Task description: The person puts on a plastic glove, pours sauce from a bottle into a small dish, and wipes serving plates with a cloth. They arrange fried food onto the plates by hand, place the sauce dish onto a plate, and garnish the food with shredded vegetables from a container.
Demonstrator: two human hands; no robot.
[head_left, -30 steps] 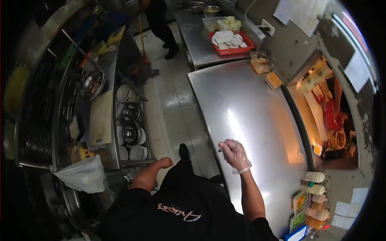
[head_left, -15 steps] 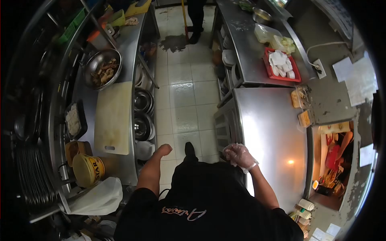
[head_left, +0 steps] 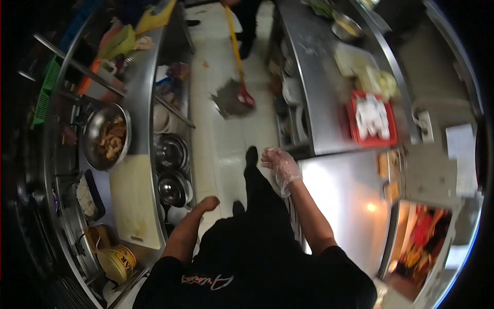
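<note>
My right hand, in a clear plastic glove, is raised over the aisle beside the near corner of the steel counter. Its fingers are loosely bent and a little apart, with nothing visible in them. On the other side, my left hand is bare and hangs low near the left counter's shelf. Its fingers point down out of sight, so I cannot see whether they are curled. Closest to it are metal bowls on that shelf.
Ahead, a person stands in the aisle with a yellow-handled mop. A cutting board and a steel bowl of food lie left. At right sit a red basket with white items and a serving window.
I have moved forward along the aisle. My gloved right hand has swung forward and left, its fingers loosening. The mop head has come into view, and the person's hand now shows on its handle.
</note>
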